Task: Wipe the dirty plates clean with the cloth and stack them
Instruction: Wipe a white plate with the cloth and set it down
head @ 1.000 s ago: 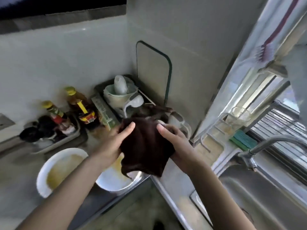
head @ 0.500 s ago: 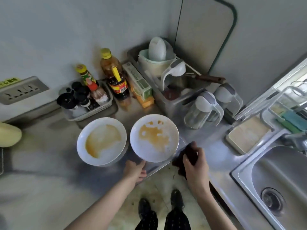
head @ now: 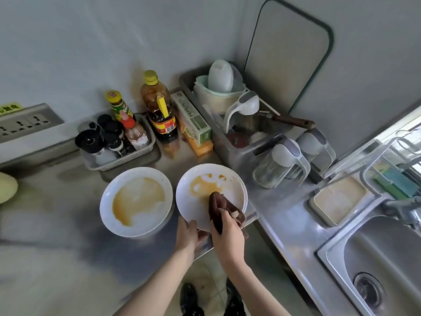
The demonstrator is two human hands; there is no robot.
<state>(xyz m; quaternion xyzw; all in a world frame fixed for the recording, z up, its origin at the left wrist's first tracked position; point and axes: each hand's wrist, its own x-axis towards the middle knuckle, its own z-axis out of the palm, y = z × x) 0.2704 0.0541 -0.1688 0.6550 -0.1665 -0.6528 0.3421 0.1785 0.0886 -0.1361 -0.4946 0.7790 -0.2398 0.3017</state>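
Two white plates smeared with brown sauce sit on the steel counter. The left plate (head: 136, 201) lies flat and untouched. The right plate (head: 193, 201) sits near the counter's front corner. My left hand (head: 188, 234) grips its near rim, thumb on top. My right hand (head: 229, 236) grips a bunched dark brown cloth (head: 217, 205) and presses its end onto the plate's middle, just below the sauce stain.
A basket of sauce bottles (head: 118, 137), an oil bottle (head: 159, 110) and a box stand behind the plates. A dish tub with jugs (head: 241, 119) is at the back right. The sink (head: 382, 265) lies to the right. The counter edge runs under my hands.
My right hand has brought the cloth from beside the counter corner up onto the right plate. My left hand has closed on that plate's near rim.
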